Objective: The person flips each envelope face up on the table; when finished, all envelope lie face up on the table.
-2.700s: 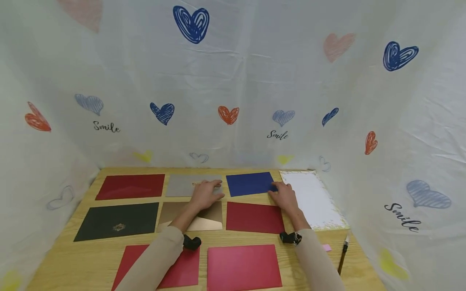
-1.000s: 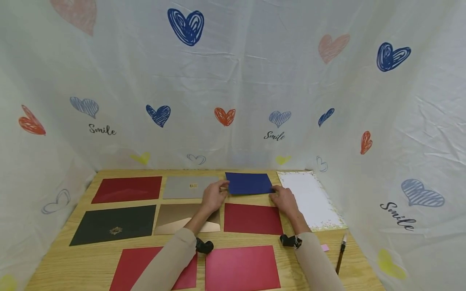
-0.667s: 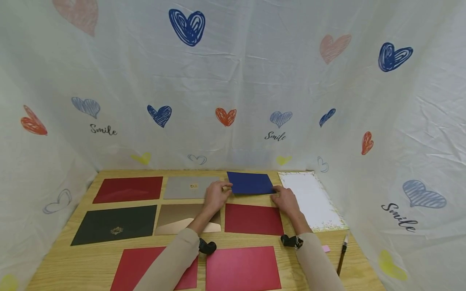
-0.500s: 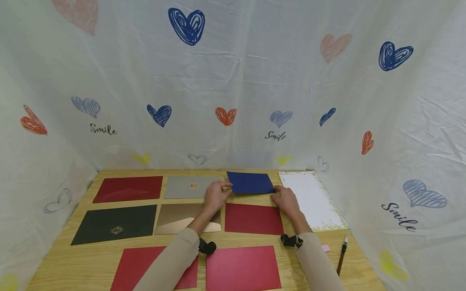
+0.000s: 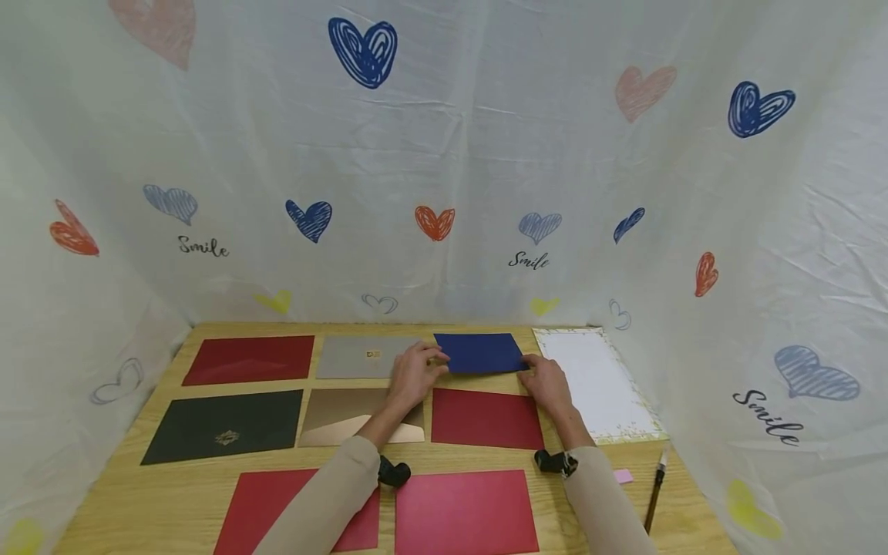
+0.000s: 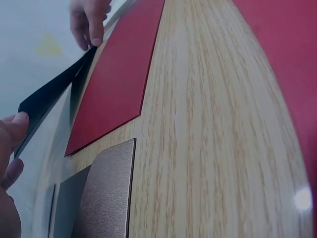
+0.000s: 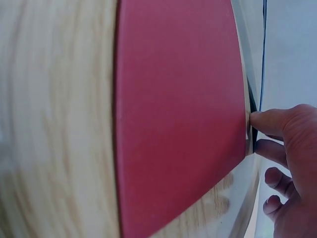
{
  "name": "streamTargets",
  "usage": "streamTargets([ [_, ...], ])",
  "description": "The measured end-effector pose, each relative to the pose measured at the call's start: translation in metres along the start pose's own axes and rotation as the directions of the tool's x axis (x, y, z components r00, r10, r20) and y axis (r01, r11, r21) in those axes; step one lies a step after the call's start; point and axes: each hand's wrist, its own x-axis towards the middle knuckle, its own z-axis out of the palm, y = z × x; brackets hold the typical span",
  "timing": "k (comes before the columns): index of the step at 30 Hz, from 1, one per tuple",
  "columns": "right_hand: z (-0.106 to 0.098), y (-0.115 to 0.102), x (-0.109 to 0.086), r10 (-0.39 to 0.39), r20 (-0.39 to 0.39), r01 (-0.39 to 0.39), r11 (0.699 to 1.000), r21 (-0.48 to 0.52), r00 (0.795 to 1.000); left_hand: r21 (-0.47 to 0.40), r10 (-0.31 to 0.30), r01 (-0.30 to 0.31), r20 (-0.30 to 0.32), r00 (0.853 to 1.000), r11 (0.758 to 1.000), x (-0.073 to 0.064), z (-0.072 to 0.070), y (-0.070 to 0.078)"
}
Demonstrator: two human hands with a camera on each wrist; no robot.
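My left hand pinches the near-left corner of a blue envelope at the back of the table. On the other side, my right hand pinches its lower right corner. In the left wrist view the envelope looks dark, its left end raised off the wood while the right end stays low. The right wrist view shows it nearly edge-on, with the right thumb and index finger on it. A dark red envelope lies flat just in front, and a grey envelope sits beside the left hand.
A gold envelope lies partly under my left wrist. Dark green and red envelopes lie left. Pinkish-red ones lie nearest. At right are a bordered white sheet, a pink slip and a brush.
My left hand has come right, from over the grey envelope to the blue envelope's left end, which is now lifted. My right hand stays at its right corner.
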Motion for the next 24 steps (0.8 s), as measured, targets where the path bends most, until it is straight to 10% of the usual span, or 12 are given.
streamTargets([
  [10, 0.000, 0.000, -0.004, 0.021, -0.050, -0.024, 0.998, -0.057, 0.999, -0.008, 0.095, -0.095, -0.034, 0.995, 0.995, -0.002, 0.003, 0.004],
  [24, -0.002, -0.001, -0.011, 0.022, -0.155, -0.023, 1.000, -0.009, 0.988, -0.052, 0.020, -0.020, -0.008, 1.000, 0.998, -0.004, 0.002, 0.007],
])
